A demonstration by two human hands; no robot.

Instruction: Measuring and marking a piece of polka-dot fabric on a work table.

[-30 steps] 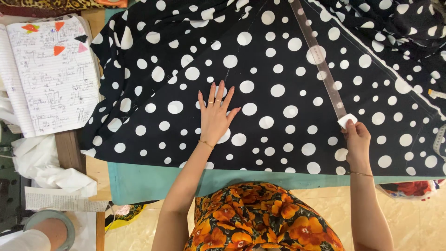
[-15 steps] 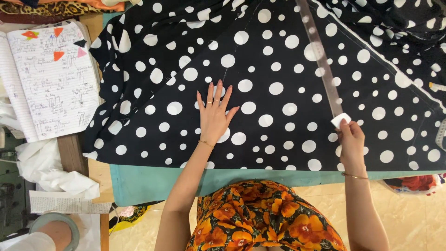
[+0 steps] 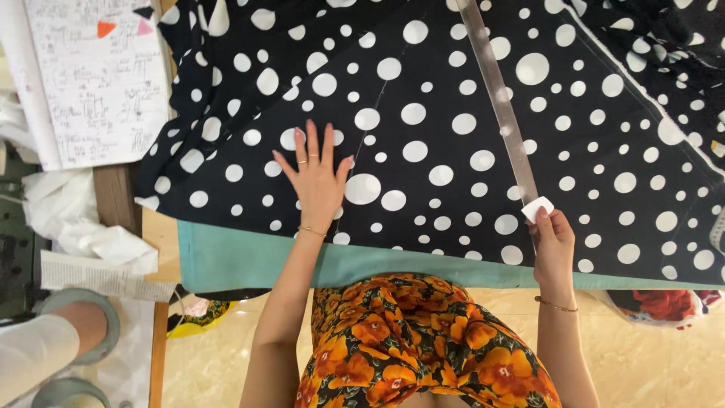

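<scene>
Left hand [image 3: 316, 181] lies flat, fingers spread, palm pressing black polka-dot fabric [image 3: 423, 128] onto a teal-covered table [image 3: 249, 261]; right hand [image 3: 553, 245], at approx. 3 o'clock from the left, pinches a small white chalk piece [image 3: 538, 208] between fingertips at the near end of a clear ruler [image 3: 500, 98]. Fabric covers most of the tabletop, hem toward 6 o'clock. Judged thin, soft, slippery; prob. shifts unless held flat w/ an open palm. Ruler looks stiff, light; long axis runs approx. 11 to 5 o'clock. Open notebook [image 3: 98, 75] at 10 o'clock; crumpled white cloth [image 3: 83, 227] below it.
</scene>
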